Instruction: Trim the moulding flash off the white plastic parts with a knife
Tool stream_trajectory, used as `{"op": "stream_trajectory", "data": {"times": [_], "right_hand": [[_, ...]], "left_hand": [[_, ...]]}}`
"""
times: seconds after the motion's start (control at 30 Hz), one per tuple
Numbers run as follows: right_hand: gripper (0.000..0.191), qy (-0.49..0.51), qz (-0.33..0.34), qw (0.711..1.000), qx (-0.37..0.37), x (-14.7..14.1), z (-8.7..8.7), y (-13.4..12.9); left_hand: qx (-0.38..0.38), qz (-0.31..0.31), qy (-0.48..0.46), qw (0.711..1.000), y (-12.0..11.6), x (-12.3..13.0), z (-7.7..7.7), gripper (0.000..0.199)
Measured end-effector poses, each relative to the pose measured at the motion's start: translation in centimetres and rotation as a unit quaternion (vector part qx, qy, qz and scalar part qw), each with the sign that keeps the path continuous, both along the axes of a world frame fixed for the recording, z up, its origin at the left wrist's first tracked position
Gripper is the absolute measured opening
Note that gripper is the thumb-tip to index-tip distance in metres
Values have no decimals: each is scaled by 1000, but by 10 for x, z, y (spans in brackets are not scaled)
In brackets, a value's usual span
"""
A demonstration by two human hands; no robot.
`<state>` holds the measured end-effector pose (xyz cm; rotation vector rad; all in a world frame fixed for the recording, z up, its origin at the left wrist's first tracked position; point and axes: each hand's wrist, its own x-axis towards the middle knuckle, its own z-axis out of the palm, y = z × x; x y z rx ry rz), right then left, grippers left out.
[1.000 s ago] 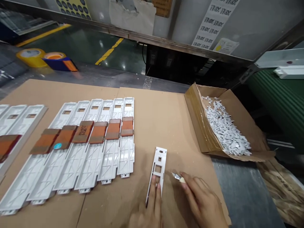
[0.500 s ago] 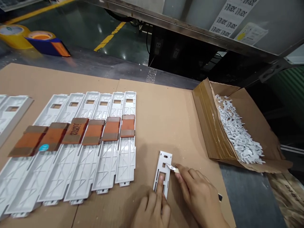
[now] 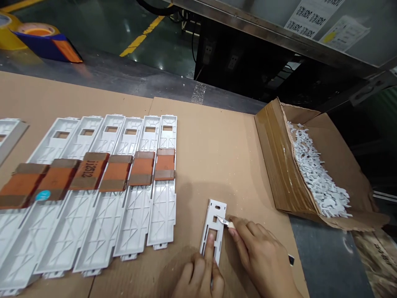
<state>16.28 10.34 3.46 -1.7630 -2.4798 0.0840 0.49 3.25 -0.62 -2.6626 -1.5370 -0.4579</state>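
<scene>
A narrow white plastic plate with slots and square holes [image 3: 218,239] lies on the cardboard near the bottom middle. My left hand [image 3: 201,275] holds it down, the index finger pressed on its face and the other fingers curled. In my right hand [image 3: 263,252], closed in a pinch, is a craft knife with a short pointed blade [image 3: 223,221]. The blade's tip is at the edge of the plate's small square hole. Most of the knife's handle is hidden by the fingers.
Several long white ribbed panels [image 3: 132,223] lie side by side on the left, with brown-and-orange blocks [image 3: 116,173] across them. At right a cardboard box [image 3: 268,159] holds many small white plastic pieces [image 3: 322,178]. Tape rolls [image 3: 37,30] stand at the back left.
The view has shifted slightly, so the panels sit farther left and the box farther right in it. Both hands, the plate and the knife keep nearly the same positions relative to each other.
</scene>
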Motion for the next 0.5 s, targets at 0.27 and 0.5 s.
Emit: {"op": "stream_trajectory", "data": {"times": [0.27,0.5], "right_hand": [[36,-61,27,997,-43,1,9,11],[12,-123,85,984,-95,4,23,41]], "left_hand": [[16,-1,16,1000,1,-1,1,16],[38,-3,21,999,2,0,0,12]]}}
